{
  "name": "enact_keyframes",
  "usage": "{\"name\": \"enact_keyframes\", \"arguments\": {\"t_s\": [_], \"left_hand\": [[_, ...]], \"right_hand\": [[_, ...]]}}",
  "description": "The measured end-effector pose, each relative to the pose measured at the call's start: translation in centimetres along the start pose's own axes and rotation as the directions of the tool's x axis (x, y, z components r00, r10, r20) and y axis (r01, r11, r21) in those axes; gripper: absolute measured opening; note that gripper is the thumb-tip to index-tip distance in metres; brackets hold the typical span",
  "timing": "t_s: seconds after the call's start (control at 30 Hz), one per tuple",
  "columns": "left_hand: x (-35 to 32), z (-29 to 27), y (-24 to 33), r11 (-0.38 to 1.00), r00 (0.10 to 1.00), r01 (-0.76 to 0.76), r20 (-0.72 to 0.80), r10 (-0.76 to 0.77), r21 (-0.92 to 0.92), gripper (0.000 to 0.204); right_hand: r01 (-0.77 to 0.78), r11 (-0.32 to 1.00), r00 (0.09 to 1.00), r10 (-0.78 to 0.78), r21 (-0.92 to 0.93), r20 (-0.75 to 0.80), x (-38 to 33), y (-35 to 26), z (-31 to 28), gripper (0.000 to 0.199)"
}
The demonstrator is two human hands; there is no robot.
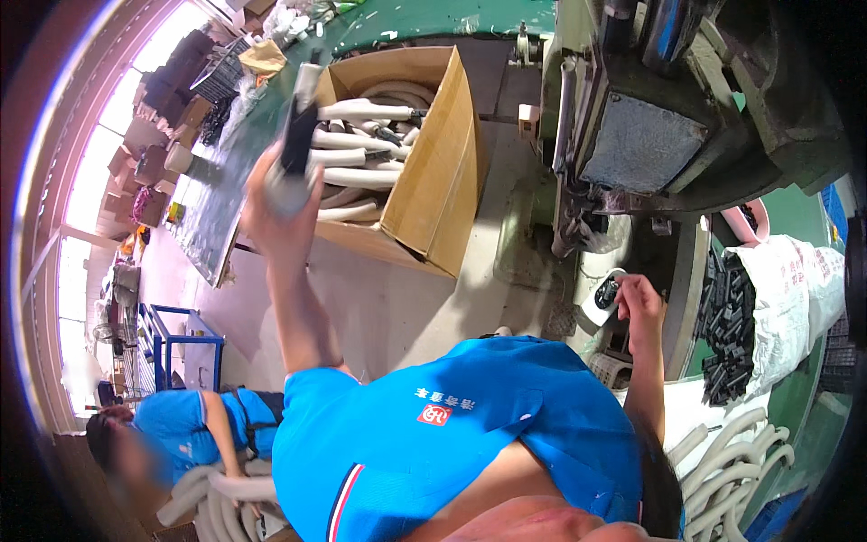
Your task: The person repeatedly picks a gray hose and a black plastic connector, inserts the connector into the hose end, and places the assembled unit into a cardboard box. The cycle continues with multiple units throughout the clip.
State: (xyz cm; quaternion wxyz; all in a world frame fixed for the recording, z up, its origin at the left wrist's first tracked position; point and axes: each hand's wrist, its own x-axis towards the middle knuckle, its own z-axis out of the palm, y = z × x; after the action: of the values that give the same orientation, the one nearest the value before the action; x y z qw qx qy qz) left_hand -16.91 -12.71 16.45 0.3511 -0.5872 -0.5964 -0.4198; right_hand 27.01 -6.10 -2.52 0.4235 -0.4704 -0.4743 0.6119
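At ten o'clock, beside the cardboard box [442, 172], the left hand [276, 206] has its fingers wrapped round a blurred black-and-white tube [299, 140]; at three, the right hand [644, 307] curls by black parts [607, 291], hold unclear. Likely a transfer, next needing a clear path.

Strong light pours from the windows [83, 194] on the left, washed nearly white with a pinkish cast, while the machine [646, 144] at right sits dimmer. Soft shadows cross the floor [411, 307]. The left hand [280, 206] looks blurred; straight edges bow toward blackened corners.
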Motion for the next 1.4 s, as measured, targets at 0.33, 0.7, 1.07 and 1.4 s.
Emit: {"name": "enact_keyframes", "arguments": {"t_s": [0.33, 0.7, 1.07, 1.4], "left_hand": [[-7.1, 14.2, 3.2, 0.852, 0.429, 0.409, 0.893, 0.137, -0.327, 0.041], [-15.3, 16.5, 9.4, 0.897, -0.165, 0.345, 0.922, 0.349, -0.278, 0.041], [-14.4, 17.3, 19.8, 0.684, -0.216, 0.26, 0.65, 0.729, -0.681, 0.041], [-12.2, 16.1, 26.4, 0.411, -0.074, 0.339, 0.411, 0.909, -0.847, 0.046]], "right_hand": [[-0.04, 0.559, 0.937, -0.267, -0.828, -0.225, -5.9, 3.6, -7.9, 0.027], [-0.979, 0.197, 0.06, 0.058, -0.048, -0.997, -24.9, 10.7, -21.1, 0.053], [0.398, 0.891, -0.069, -0.21, -0.22, -0.975, -29.0, 3.3, -32.4, 0.053], [0.844, 0.49, -0.089, -0.27, -0.217, -0.959, -29.6, -18.2, -23.0, 0.046]]}}
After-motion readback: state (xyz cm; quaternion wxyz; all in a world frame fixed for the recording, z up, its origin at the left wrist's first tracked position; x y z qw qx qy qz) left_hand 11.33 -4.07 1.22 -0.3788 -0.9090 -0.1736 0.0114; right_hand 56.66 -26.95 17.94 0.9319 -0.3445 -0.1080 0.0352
